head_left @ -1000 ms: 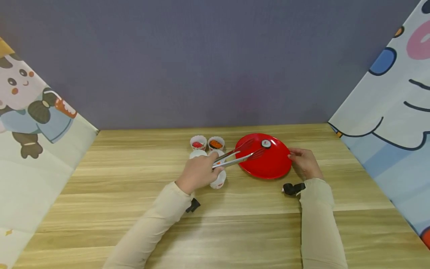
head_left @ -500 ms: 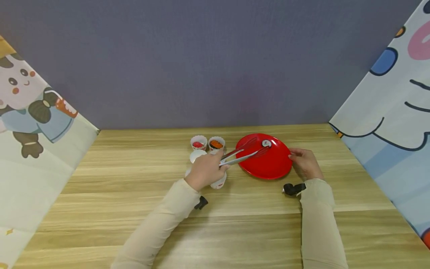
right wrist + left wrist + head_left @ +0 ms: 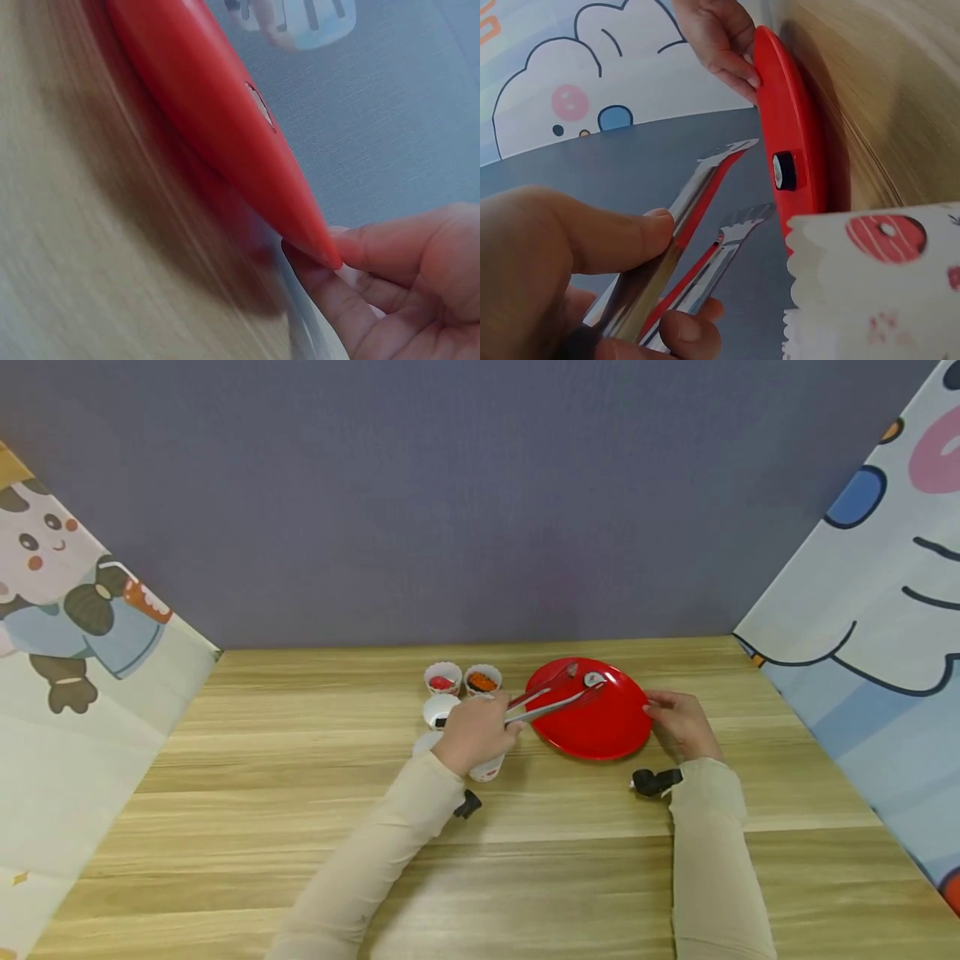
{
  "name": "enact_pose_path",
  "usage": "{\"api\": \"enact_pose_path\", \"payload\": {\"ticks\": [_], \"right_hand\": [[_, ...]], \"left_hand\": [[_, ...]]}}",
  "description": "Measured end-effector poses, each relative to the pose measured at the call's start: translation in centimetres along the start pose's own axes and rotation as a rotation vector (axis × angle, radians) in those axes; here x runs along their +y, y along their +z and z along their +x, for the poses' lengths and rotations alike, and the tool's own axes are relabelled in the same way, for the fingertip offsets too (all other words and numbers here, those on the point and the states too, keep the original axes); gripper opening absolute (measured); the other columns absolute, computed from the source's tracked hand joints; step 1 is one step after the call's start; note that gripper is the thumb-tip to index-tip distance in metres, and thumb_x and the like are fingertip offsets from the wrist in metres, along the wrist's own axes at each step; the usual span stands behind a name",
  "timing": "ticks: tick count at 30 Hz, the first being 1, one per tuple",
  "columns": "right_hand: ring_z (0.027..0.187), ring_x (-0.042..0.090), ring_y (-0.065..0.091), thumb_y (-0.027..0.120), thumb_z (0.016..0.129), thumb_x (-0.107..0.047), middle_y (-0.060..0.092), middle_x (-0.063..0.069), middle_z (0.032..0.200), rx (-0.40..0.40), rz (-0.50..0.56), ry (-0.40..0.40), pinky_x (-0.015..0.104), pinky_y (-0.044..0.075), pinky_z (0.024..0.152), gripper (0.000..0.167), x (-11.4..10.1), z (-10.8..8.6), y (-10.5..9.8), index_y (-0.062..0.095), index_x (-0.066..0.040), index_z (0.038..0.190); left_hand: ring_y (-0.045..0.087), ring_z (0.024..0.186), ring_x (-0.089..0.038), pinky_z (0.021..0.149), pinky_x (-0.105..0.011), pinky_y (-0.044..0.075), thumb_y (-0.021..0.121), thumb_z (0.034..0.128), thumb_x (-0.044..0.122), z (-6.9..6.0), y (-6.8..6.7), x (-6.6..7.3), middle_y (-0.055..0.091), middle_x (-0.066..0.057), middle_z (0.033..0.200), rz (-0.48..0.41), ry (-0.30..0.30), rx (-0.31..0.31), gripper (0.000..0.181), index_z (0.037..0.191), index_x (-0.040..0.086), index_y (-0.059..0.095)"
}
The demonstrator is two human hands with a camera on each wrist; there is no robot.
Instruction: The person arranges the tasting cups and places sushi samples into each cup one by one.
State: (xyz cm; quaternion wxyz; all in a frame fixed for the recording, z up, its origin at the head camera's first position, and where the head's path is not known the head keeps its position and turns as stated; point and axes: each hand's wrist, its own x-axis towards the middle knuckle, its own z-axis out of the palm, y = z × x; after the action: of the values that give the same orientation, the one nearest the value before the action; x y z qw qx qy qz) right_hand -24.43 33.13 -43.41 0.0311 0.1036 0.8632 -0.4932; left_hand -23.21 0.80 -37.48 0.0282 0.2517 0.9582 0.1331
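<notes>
My left hand grips metal tongs between thumb and fingers. Their slotted tips stand apart over the red plate, and nothing is between them in the left wrist view. On the plate's far part lies a small sushi roll, dark-rimmed with a white top; in the left wrist view the roll is apart from the tongs. At the plate's right edge, my right hand pinches the rim. The right wrist view shows that hand's thumb on top and fingers beneath.
Left of the plate, several white paper cups stand together. One cup has something pink-red in it, another something orange. A nearer cup shows a dark piece. My left hand partly covers the others. A grey wall rises behind the wooden table.
My left hand has moved right with the tongs, uncovering more of the cups on the left. The sushi roll, plate and right hand have stayed in place.
</notes>
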Motion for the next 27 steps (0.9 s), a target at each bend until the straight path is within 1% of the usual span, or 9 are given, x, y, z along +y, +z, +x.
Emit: {"api": "enact_pose_path", "payload": {"ticks": [4, 7, 11, 13, 15, 18, 23, 25, 27], "right_hand": [[0.105, 0.021, 0.055, 0.047, 0.095, -0.006, 0.05, 0.029, 0.13, -0.008, -0.005, 0.004, 0.009, 0.045, 0.072, 0.042, 0.0, 0.2, -0.1, 0.043, 0.011, 0.133], [0.109, 0.026, 0.053, 0.047, 0.095, -0.005, 0.05, 0.03, 0.13, -0.001, -0.009, -0.005, 0.008, 0.044, 0.072, 0.041, 0.1, 0.3, -0.1, 0.044, 0.012, 0.133], [0.112, 0.031, 0.051, 0.047, 0.096, -0.006, 0.049, 0.031, 0.13, 0.004, -0.012, -0.009, 0.009, 0.044, 0.074, 0.041, 0.1, 0.2, -0.1, 0.043, 0.012, 0.132], [0.114, 0.033, 0.05, 0.047, 0.096, -0.006, 0.049, 0.03, 0.13, 0.003, -0.02, -0.002, 0.011, 0.044, 0.075, 0.041, 0.1, 0.1, -0.1, 0.043, 0.012, 0.133], [0.116, 0.034, 0.05, 0.047, 0.096, -0.007, 0.048, 0.03, 0.131, -0.001, -0.027, 0.007, 0.012, 0.045, 0.077, 0.042, 0.0, 0.0, -0.1, 0.043, 0.012, 0.133], [0.116, 0.034, 0.049, 0.046, 0.097, -0.007, 0.048, 0.029, 0.132, -0.008, -0.021, 0.022, 0.014, 0.046, 0.078, 0.042, -0.1, -0.1, -0.1, 0.042, 0.01, 0.134], [0.113, 0.032, 0.051, 0.045, 0.096, -0.006, 0.048, 0.03, 0.131, -0.012, -0.012, 0.013, 0.013, 0.047, 0.075, 0.042, 0.0, 0.0, -0.1, 0.042, 0.011, 0.134], [0.112, 0.032, 0.051, 0.045, 0.096, -0.006, 0.048, 0.03, 0.131, -0.012, -0.014, 0.001, 0.011, 0.046, 0.074, 0.042, 0.0, 0.0, -0.1, 0.042, 0.012, 0.134], [0.111, 0.03, 0.052, 0.045, 0.096, -0.006, 0.049, 0.03, 0.13, -0.013, -0.011, -0.004, 0.011, 0.045, 0.073, 0.041, 0.0, 0.0, 0.0, 0.043, 0.012, 0.133]], "left_hand": [[0.062, 0.071, -0.021, 0.058, -0.033, 0.048, 0.053, 0.0937, 0.04, 0.6, 0.1, 0.3, 0.066, -0.007, 0.093, 0.042, 0.007, -0.002, 0.044, 0.12, 0.004, 0.056], [0.062, 0.066, -0.019, 0.057, -0.033, 0.048, 0.053, 0.0935, 0.04, 1.0, 0.2, 0.8, 0.067, -0.006, 0.088, 0.056, 0.008, -0.009, 0.046, 0.122, 0.004, 0.056], [0.062, 0.065, -0.02, 0.054, -0.034, 0.047, 0.053, 0.0924, 0.042, 1.7, 0.5, 1.6, 0.064, -0.004, 0.082, 0.091, -0.017, -0.013, 0.042, 0.117, 0.008, 0.058], [0.063, 0.072, -0.021, 0.056, -0.036, 0.047, 0.053, 0.0919, 0.043, 2.1, 0.8, 1.9, 0.064, -0.003, 0.087, 0.115, -0.03, -0.009, 0.041, 0.114, 0.009, 0.058], [0.064, 0.078, -0.021, 0.058, -0.035, 0.049, 0.054, 0.0918, 0.043, 2.4, 1.1, 2.1, 0.065, -0.004, 0.095, 0.103, -0.04, -0.014, 0.042, 0.117, 0.009, 0.057], [0.065, 0.078, -0.021, 0.058, -0.033, 0.049, 0.054, 0.0921, 0.042, 2.8, 1.5, 2.3, 0.066, -0.005, 0.099, 0.071, -0.057, -0.022, 0.042, 0.117, 0.008, 0.056], [0.064, 0.071, -0.021, 0.053, -0.032, 0.048, 0.057, 0.0912, 0.04, 3.1, 1.9, 2.7, 0.065, -0.004, 0.088, 0.055, -0.068, 0.009, 0.034, 0.104, 0.008, 0.058], [0.064, 0.07, -0.021, 0.052, -0.033, 0.048, 0.058, 0.091, 0.04, 3.2, 2.1, 2.9, 0.065, -0.004, 0.086, 0.063, -0.075, 0.016, 0.034, 0.103, 0.008, 0.058], [0.065, 0.071, -0.023, 0.052, -0.034, 0.049, 0.057, 0.0911, 0.041, 3.4, 2.2, 3.1, 0.066, -0.005, 0.087, 0.075, -0.085, 0.017, 0.037, 0.107, 0.008, 0.059]]}}
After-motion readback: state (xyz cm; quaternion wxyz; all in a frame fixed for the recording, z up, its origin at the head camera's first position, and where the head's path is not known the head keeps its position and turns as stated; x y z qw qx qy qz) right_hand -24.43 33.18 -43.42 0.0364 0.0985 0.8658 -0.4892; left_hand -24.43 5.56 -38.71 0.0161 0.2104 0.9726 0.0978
